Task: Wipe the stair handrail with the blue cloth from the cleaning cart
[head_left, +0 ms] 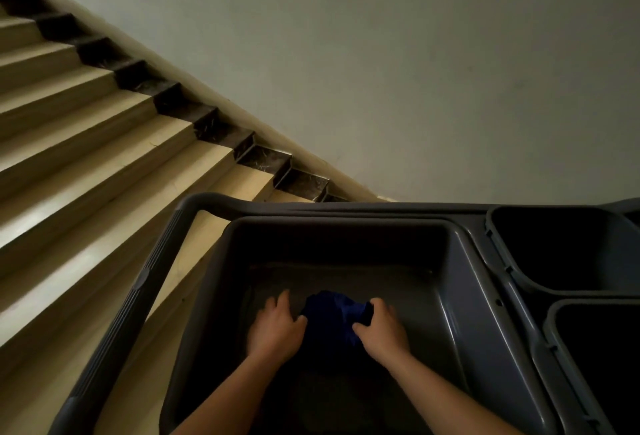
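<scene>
1. A dim stairwell: tan stairs (86, 129) with dark edging climb away to the far left beside a plain pale wall (398, 53). No handrail is in view.
2. Near me stands the grey cleaning cart (491, 282), its push bar (138, 278) on the left and two empty dark bins (568, 247) on the right.
3. The blue cloth (334, 313) lies bunched on the floor of the cart's big tub — the thing I need before any wiping.
4. My right hand (381, 327) is curled on the cloth's right edge, fingers pinching a fold.
5. My left hand (277, 323) rests loosely spread against its left side, thumb touching — I judge it is there to gather the bundle, not yet gripping.
</scene>
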